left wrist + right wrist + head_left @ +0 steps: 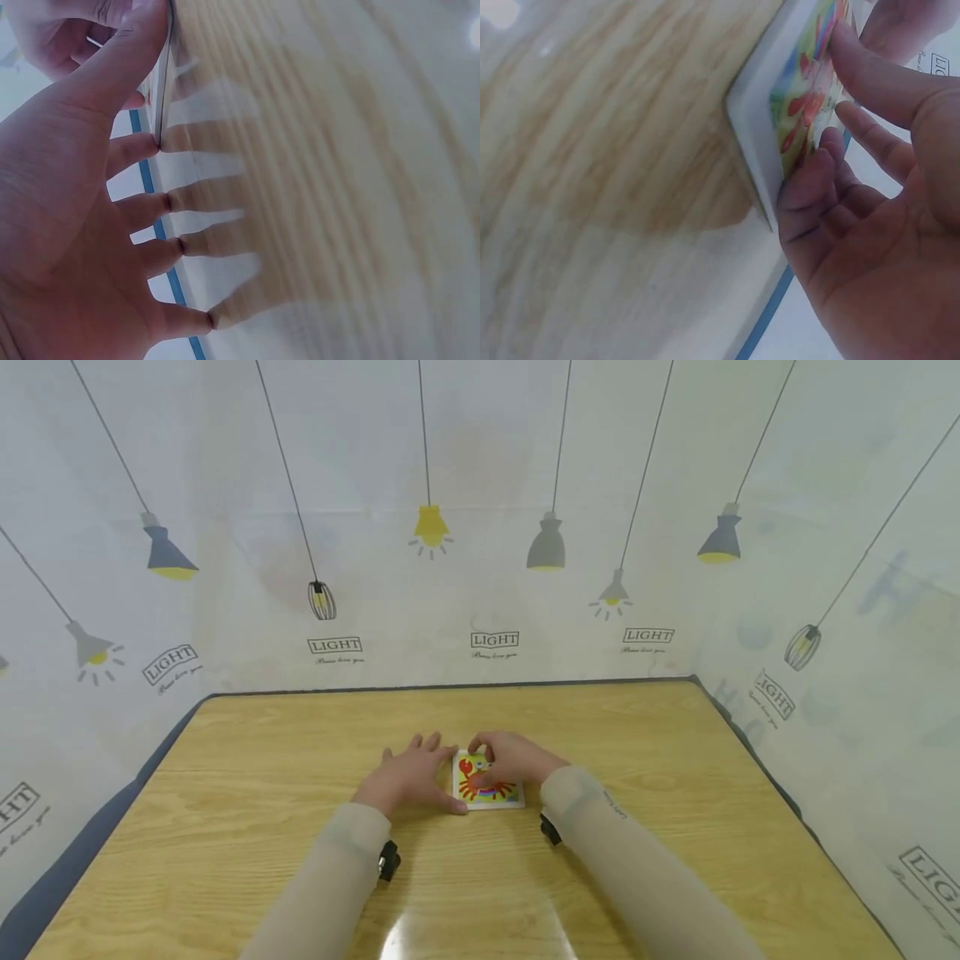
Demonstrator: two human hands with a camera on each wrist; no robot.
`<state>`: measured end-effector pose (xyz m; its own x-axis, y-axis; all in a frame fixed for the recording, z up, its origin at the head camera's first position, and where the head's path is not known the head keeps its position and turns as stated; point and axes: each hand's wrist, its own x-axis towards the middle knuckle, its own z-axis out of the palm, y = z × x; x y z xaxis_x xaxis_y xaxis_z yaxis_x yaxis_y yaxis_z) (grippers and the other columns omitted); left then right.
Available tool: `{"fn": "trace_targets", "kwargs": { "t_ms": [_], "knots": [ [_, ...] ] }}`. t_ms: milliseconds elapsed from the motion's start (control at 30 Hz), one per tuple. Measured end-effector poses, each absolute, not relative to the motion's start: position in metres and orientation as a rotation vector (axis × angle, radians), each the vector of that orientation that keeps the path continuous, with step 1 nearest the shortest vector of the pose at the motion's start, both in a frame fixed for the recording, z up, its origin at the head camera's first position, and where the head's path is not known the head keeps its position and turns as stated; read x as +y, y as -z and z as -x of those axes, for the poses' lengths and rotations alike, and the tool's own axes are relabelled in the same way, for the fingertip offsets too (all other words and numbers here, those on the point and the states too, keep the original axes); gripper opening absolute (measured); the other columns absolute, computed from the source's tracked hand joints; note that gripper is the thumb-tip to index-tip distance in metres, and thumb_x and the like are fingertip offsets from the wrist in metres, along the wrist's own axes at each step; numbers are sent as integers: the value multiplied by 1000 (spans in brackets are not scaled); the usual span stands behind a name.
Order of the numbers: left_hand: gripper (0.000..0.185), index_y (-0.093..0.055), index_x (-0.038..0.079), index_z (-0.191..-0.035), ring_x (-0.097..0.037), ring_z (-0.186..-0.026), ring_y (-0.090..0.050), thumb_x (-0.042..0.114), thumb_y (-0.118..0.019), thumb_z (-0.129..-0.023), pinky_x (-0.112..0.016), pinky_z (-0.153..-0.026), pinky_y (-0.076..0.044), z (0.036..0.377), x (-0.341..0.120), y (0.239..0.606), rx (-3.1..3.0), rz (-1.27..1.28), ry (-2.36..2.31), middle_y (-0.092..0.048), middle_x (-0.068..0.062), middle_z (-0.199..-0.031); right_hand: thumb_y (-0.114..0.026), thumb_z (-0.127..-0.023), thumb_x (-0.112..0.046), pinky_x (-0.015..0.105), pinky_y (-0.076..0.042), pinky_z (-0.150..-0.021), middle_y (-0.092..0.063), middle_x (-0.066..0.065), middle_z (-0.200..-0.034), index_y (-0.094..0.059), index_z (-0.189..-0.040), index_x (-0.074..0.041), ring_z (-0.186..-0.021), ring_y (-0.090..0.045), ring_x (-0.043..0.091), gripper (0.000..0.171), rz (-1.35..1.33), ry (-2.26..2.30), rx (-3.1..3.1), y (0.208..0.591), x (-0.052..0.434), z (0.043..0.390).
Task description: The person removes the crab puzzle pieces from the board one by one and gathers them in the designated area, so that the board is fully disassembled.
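Observation:
A small square picture board (466,778) with a red crab, a yellow ground and a white border lies on the wooden table. At its left side, my left hand (408,779) has its fingers spread. The thumb touches the near left corner and the index finger the far left one; the other fingertips rest on the tabletop in the left wrist view. My right hand (513,758) reaches over the board from the right. In the right wrist view its thumb (859,64) touches the picture, with a gap to the index finger; the other fingers bend loosely at the edge.
The light wood table (247,793) has a dark edge and meets a pale wall cloth (495,585) printed with hanging lamps. Black wrist cameras (388,862) sit under both sleeves, just above the tabletop.

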<state>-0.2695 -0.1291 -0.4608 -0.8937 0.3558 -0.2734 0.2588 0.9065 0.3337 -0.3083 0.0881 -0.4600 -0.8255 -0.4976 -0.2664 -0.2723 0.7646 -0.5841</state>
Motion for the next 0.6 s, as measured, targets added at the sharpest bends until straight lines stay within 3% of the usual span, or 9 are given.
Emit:
{"fn": "trace_targets", "kwargs": {
  "t_ms": [133,267,400,600],
  "knots": [
    [108,-39,26,-166,-46,-166,-13,73,-82,-78,-87,-121,-10,270,-128,460,2740,-454,-420,-18,-13,-180,-86,-92,-27,41,-56,-92,-68,5,-113,-65,-137,-17,-98,-63,20,52,583,721,2536,458,87,308],
    [108,-39,26,-166,-46,-166,-12,72,-82,-79,-87,-121,-10,271,-128,461,2738,-450,-418,-18,-13,-180,-86,-92,-28,38,-55,-87,-67,5,-110,-64,-138,-17,-95,-63,19,51,606,700,2536,456,87,308],
    [108,-39,27,-167,-46,-166,-11,73,-82,-79,-87,-121,-10,272,-128,462,2734,-446,-410,-17,-12,-180,-83,-95,-29,35,-52,-80,-68,4,-102,-68,-134,-17,-89,-62,19,43,633,712,2554,456,88,310],
    [109,-37,27,-167,-45,-167,-9,73,-82,-79,-86,-121,-9,273,-128,462,2723,-439,-412,-16,-12,-180,-83,-94,-27,37,-53,-85,-68,2,-100,-75,-126,-18,-90,-60,18,34,657,768,2605,462,88,314]
  ]
}}
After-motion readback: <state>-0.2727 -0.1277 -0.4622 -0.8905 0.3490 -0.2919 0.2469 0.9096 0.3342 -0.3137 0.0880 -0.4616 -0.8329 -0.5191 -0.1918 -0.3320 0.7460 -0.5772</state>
